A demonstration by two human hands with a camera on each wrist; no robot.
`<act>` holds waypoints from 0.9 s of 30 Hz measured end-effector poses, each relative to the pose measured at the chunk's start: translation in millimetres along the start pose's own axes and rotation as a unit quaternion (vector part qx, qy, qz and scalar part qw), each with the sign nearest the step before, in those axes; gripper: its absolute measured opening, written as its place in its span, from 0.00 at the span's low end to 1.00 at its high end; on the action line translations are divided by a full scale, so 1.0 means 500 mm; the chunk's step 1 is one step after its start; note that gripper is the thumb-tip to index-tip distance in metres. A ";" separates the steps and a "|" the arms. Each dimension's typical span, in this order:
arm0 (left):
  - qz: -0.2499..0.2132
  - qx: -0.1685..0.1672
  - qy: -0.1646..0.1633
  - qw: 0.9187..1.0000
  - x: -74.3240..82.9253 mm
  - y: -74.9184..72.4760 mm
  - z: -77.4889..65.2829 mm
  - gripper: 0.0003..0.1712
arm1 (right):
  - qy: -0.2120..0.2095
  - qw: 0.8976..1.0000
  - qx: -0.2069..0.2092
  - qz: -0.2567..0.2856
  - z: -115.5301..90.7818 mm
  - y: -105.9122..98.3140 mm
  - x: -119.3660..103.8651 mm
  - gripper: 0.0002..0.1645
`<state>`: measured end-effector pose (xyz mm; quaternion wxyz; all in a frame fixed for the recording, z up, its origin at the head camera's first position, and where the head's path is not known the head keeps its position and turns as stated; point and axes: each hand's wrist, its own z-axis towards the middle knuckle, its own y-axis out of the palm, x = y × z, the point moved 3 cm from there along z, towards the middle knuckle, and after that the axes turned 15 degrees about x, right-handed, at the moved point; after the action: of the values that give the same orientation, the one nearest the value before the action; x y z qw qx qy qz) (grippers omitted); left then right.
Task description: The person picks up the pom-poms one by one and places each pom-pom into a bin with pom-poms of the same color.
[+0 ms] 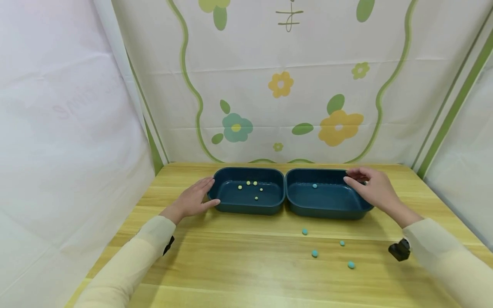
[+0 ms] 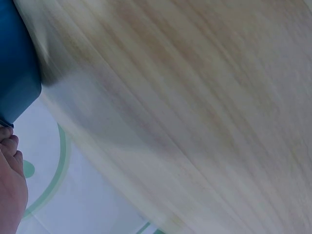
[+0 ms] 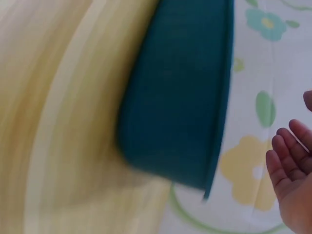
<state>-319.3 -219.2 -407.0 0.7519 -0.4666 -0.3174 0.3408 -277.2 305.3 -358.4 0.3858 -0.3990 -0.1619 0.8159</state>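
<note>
My left hand (image 1: 194, 198) rests against the left end of a dark blue tray (image 1: 246, 209), fingers straight along its rim and thumb at the front corner. Several small pale yellow balls (image 1: 248, 183) lie inside that tray. Over the right end of a second dark blue tray (image 1: 327, 213) is my right hand (image 1: 371, 188). Its fingers (image 3: 285, 161) are loosely bent, with the thumb apart and nothing visible between them in the right wrist view. One small blue ball (image 1: 314, 186) lies in the right tray. The left wrist view catches only part of the left hand (image 2: 10, 185).
Several small blue balls, one of them a front ball (image 1: 351, 265), lie on the wooden table (image 1: 239, 265) before the right tray. The trays stand side by side near the back edge. A flowered white cloth (image 1: 246, 85) hangs behind, with white sheets at both sides.
</note>
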 end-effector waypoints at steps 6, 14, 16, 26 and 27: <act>-0.001 -0.006 -0.008 1.000 -0.001 -0.001 -0.001 0.51 | -0.078 0.996 -0.015 -0.043 -0.017 -0.022 0.042 0.20; -0.002 -0.004 -0.006 1.000 0.000 -0.001 -0.003 0.50 | -0.121 0.985 -0.068 -0.102 -0.039 -0.041 0.107 0.32; -0.002 -0.002 -0.005 1.000 0.001 -0.002 -0.003 0.50 | -0.134 0.981 -0.083 -0.112 -0.044 -0.043 0.117 0.35; 0.002 -0.005 -0.006 1.000 0.000 -0.003 0.000 0.51 | -0.187 0.966 -0.128 -0.127 -0.071 -0.046 0.145 0.41; 0.002 -0.006 -0.005 1.000 0.000 -0.003 0.000 0.51 | -0.191 0.965 -0.129 -0.127 -0.073 -0.045 0.148 0.41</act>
<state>-318.9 -219.5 -405.6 0.7470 -0.4695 -0.3224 0.3430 -265.9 374.5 -407.5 0.3933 -0.2581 -0.3861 0.7935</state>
